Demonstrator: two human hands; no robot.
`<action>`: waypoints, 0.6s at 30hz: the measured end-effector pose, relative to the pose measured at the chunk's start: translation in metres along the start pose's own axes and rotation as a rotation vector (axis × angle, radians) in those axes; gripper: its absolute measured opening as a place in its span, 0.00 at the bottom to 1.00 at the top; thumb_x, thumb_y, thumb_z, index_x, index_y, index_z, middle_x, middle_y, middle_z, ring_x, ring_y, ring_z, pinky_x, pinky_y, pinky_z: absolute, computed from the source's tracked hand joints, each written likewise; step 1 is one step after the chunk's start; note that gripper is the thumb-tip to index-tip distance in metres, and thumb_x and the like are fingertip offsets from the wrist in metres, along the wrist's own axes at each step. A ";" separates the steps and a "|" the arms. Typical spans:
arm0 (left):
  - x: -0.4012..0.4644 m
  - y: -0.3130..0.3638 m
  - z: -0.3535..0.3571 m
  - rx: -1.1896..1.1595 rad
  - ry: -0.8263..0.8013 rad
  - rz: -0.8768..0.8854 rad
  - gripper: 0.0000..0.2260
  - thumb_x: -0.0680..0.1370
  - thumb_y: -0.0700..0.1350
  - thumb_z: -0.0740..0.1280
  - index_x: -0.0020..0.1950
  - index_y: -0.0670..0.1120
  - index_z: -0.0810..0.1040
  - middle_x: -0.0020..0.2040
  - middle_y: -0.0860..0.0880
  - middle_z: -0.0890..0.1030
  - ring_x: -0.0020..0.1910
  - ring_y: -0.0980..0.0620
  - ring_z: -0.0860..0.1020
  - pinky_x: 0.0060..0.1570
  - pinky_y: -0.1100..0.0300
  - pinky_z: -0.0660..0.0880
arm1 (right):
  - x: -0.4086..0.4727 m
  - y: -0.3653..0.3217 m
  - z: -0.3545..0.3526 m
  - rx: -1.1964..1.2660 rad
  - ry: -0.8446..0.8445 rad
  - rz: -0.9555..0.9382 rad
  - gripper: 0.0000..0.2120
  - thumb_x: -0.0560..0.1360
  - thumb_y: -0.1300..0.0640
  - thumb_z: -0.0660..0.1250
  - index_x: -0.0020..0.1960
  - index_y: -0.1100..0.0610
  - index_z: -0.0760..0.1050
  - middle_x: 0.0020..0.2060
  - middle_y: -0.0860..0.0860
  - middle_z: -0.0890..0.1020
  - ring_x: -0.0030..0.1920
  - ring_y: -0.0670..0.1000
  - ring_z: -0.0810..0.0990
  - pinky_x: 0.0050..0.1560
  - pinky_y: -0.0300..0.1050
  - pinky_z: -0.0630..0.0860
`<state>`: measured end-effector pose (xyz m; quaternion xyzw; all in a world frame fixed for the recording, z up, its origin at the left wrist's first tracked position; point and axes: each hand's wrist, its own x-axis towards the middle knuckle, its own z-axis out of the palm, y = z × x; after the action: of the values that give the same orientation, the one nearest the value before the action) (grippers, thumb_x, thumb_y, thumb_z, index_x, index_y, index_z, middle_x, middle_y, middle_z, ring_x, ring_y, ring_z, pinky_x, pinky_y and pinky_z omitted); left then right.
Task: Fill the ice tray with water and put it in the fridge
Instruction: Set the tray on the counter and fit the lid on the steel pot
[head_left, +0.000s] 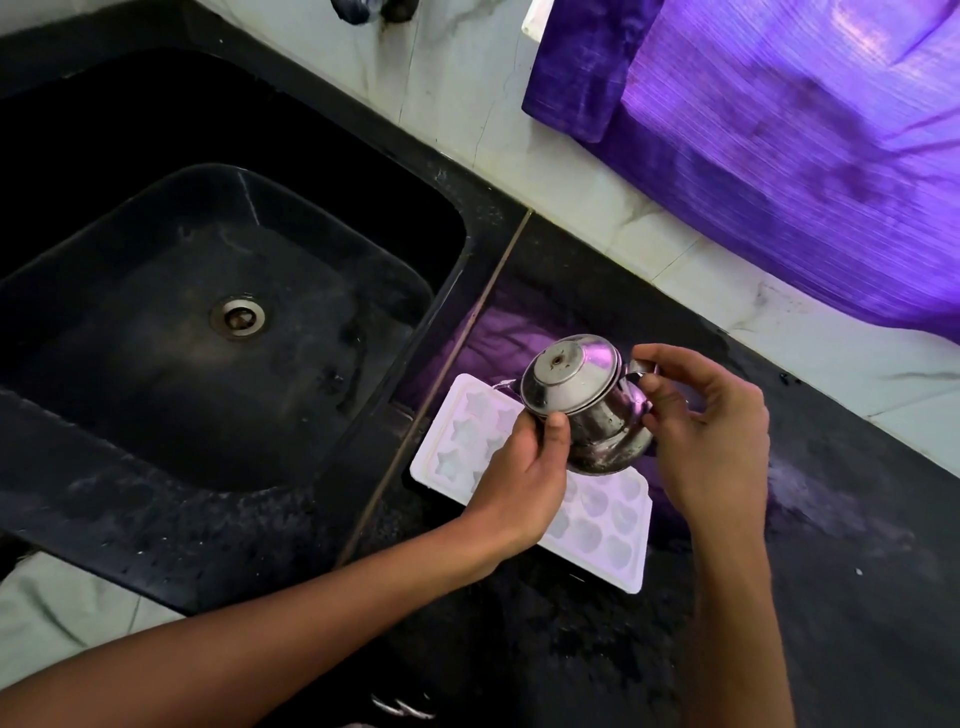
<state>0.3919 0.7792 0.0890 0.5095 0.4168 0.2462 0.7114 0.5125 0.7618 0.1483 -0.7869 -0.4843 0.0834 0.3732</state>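
**Steel kettle held over a white ice tray by the sink**

Steel, dull and water-spotted, the small lidded kettle (587, 402) is tilted over the near end of a white plastic ice tray (597, 525), its spout pointing left toward the star-shaped cells. The tray lies flat on the black counter (831, 519), just right of the seam beside the dark sink (218, 312), and the kettle and left hand hide its middle cells. Whether any cell holds water cannot be told.

Left hand (524, 467) grips the kettle's body from below, thumb pressed up against the rim of the lid. Right hand (711, 431) pinches the handle with thumb and forefinger, the other fingers loosely curled.

Purple curtain cloth (779, 156) hangs over the pale tiled wall (457, 78) behind, tinting the counter's gloss violet. A metal drain (237, 317) sits in the sink basin.
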 end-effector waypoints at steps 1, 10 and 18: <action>0.000 -0.001 0.000 0.003 0.005 0.003 0.19 0.81 0.57 0.48 0.67 0.51 0.66 0.57 0.58 0.74 0.55 0.59 0.71 0.56 0.61 0.65 | 0.000 0.000 0.000 0.011 0.002 0.002 0.15 0.76 0.64 0.65 0.47 0.42 0.79 0.41 0.36 0.81 0.43 0.44 0.81 0.45 0.54 0.81; -0.005 -0.002 0.000 0.039 0.040 0.064 0.19 0.81 0.57 0.49 0.69 0.52 0.64 0.65 0.55 0.74 0.63 0.55 0.72 0.64 0.56 0.67 | -0.009 0.005 0.000 0.113 0.045 0.022 0.12 0.76 0.65 0.66 0.51 0.49 0.81 0.42 0.40 0.82 0.43 0.44 0.82 0.45 0.48 0.82; -0.020 -0.009 0.010 0.004 0.125 0.053 0.20 0.81 0.55 0.48 0.73 0.55 0.59 0.65 0.56 0.73 0.62 0.57 0.71 0.55 0.66 0.63 | -0.018 0.004 0.002 0.097 -0.002 -0.014 0.14 0.76 0.66 0.64 0.50 0.48 0.80 0.42 0.44 0.82 0.42 0.47 0.82 0.43 0.45 0.82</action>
<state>0.3888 0.7550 0.0890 0.5055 0.4472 0.2957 0.6760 0.5050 0.7465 0.1402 -0.7643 -0.4858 0.1048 0.4109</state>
